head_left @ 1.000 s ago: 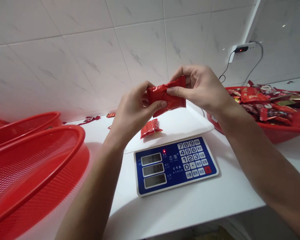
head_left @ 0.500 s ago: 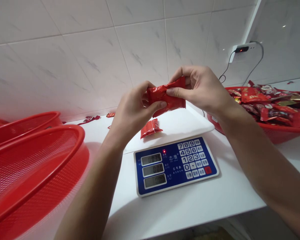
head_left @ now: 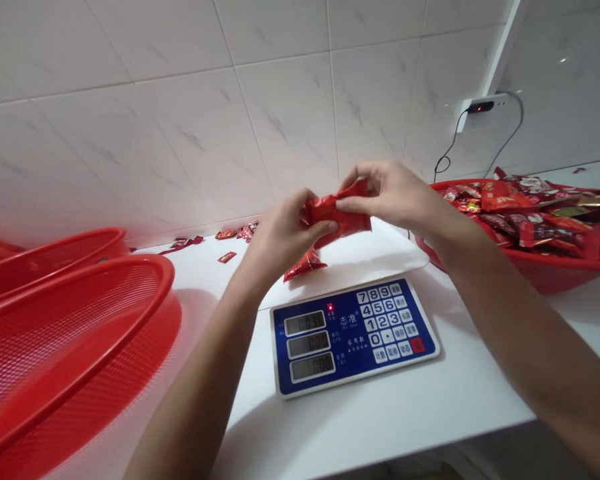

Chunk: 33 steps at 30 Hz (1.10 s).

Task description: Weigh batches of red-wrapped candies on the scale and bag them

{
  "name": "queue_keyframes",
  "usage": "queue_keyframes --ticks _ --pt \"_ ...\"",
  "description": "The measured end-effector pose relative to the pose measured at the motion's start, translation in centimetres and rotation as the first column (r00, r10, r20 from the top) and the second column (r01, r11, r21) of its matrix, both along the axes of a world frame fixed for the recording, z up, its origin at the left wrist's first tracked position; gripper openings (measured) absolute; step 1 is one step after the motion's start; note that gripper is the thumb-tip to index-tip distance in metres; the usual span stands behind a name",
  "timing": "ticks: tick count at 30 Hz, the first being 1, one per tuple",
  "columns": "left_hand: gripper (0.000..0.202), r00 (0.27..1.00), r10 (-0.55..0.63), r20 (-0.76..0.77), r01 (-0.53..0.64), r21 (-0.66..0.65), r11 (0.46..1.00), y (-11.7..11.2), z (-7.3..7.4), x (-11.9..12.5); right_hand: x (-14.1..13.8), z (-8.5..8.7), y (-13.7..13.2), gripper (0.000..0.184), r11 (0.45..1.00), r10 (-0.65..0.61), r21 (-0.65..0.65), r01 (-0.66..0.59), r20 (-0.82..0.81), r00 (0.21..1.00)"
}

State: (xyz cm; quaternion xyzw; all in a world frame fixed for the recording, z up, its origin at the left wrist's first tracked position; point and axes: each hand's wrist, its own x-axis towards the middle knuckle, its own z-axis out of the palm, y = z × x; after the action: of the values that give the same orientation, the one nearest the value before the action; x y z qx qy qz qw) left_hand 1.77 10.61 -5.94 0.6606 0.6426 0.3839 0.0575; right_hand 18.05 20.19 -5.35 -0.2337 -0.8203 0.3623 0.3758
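Note:
Both hands grip one shiny red wrapped snack packet (head_left: 353,225) above the scale's white pan. My left hand (head_left: 293,237) pinches its left end, thumb across the front. At the upper right, my right hand (head_left: 387,193) is closed on the packet with the thumb over its face. Below them a second red packet (head_left: 304,268) rests on the pan, partly hidden by my left hand. The digital scale (head_left: 355,337) has a blue panel with number keys and three small displays.
Red mesh baskets (head_left: 165,273) stand at the left. A red basket (head_left: 555,270) heaped with wrapped sweets (head_left: 510,197) is at the right. Small red wrappers (head_left: 227,257) lie near the tiled wall. A black cable (head_left: 453,143) hangs from a wall socket.
Both hands have lowered slightly in view with the packet, and my left hand has shifted right. More of the packet on the pan is covered.

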Motion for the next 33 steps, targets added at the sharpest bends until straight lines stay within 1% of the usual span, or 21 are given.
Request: queue_keyframes --ticks 2,3,4,5,6,8,9,10,12,14,16,18,21,25,33 --pt "0.014 0.986 0.022 -0.165 -0.048 -0.156 0.987 0.6 -0.6 -0.3 -0.1 -0.5 0.6 0.012 0.999 0.011 -0.045 -0.002 0.220 0.975" --pt "0.014 0.974 0.024 -0.225 -0.069 -0.194 0.978 0.8 -0.9 -0.5 -0.2 -0.8 0.9 0.015 0.998 0.030 -0.065 -0.009 0.324 0.945" --pt "0.015 0.964 0.039 -0.265 -0.092 -0.191 0.977 1.0 -1.1 -0.7 -0.3 -1.1 1.1 0.020 0.998 0.033 -0.070 -0.004 0.408 0.913" --pt "0.017 0.956 0.071 -0.285 -0.116 -0.144 0.983 1.0 -1.1 -0.8 -0.4 -1.3 1.4 0.027 0.999 0.012 -0.046 0.010 0.459 0.889" --pt "0.021 0.951 0.117 -0.287 -0.142 -0.068 0.988 0.9 -1.0 -0.9 -0.4 -1.5 1.5 0.035 0.999 -0.043 0.007 0.045 0.472 0.880" --pt "0.025 0.946 0.192 -0.260 -0.173 0.095 0.980 0.5 -0.6 -1.0 -0.3 -1.5 1.8 0.045 0.976 -0.208 0.148 0.162 0.391 0.897" --pt "0.024 0.950 0.201 -0.239 -0.167 0.155 0.974 0.2 -0.2 -0.9 -0.1 -1.4 1.8 0.047 0.956 -0.269 0.199 0.214 0.313 0.911" --pt "0.022 0.960 0.190 -0.206 -0.149 0.202 0.968 -0.2 0.1 -0.8 0.1 -1.1 1.8 0.045 0.944 -0.292 0.224 0.241 0.232 0.928" --pt "0.018 0.981 0.137 -0.140 -0.094 0.277 0.956 -0.7 0.8 -0.6 0.8 -0.4 1.5 0.039 0.948 -0.251 0.226 0.225 0.093 0.963" --pt "0.014 0.991 0.090 -0.101 -0.052 0.325 0.944 -1.1 1.1 -0.3 1.6 0.5 1.0 0.033 0.958 -0.177 0.229 0.172 0.001 0.984" --pt "0.011 0.994 0.067 -0.089 -0.032 0.344 0.939 -1.3 1.2 -0.1 2.1 1.0 0.3 0.030 0.960 -0.149 0.233 0.155 -0.043 0.988" --pt "0.010 0.994 0.054 -0.091 -0.019 0.349 0.937 -1.3 1.2 0.1 2.2 1.2 -0.2 0.029 0.961 -0.145 0.230 0.154 -0.054 0.988" --pt "0.009 0.995 0.035 -0.094 0.001 0.355 0.935 -1.2 1.0 0.2 1.8 0.9 -0.4 0.029 0.960 -0.120 0.248 0.130 -0.057 0.991" --pt "0.007 0.996 0.025 -0.088 0.008 0.348 0.938 -1.1 1.0 0.2 1.2 0.4 0.0 0.030 0.956 -0.082 0.279 0.093 -0.048 0.995" --pt "0.008 0.996 0.016 -0.084 0.013 0.332 0.943 -1.1 1.1 0.2 1.2 0.2 0.2 0.031 0.960 -0.068 0.270 0.078 -0.048 0.997"
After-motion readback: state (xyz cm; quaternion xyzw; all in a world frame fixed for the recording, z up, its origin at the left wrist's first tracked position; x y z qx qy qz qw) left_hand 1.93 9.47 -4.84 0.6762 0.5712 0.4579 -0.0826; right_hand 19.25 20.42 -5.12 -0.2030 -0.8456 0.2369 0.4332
